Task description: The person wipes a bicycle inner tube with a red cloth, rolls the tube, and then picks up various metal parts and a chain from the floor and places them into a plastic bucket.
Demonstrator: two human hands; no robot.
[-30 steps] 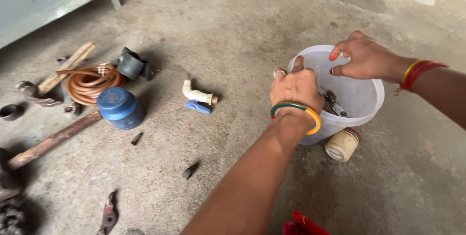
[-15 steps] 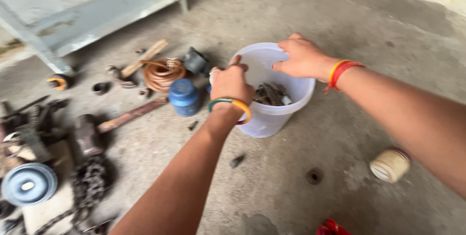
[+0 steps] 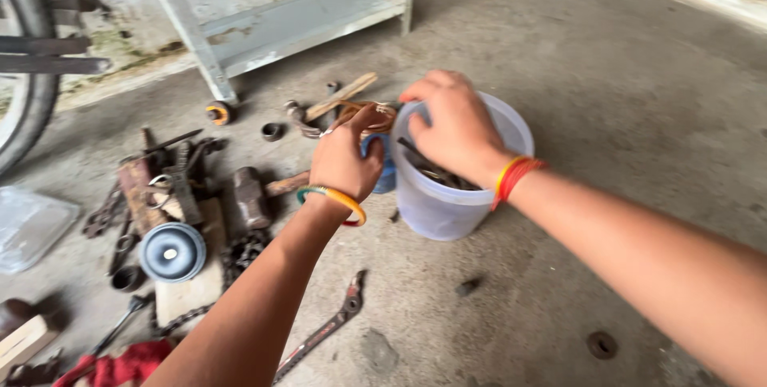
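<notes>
The translucent white plastic bucket (image 3: 447, 203) of metal scraps now sits mid-floor beside the blue can, shifted toward the tool pile, right hand (image 3: 451, 127) fingers clamped on its rim (left hand (image 3: 343, 159) curled alongside, grip hidden).

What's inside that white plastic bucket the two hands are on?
Inside the white bucket lie dark metal pieces, apparently tools or fittings. The right hand covers much of the opening, so the remaining contents cannot be seen.

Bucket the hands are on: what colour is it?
Translucent white bucket, seen in the head view, the only one.
</notes>
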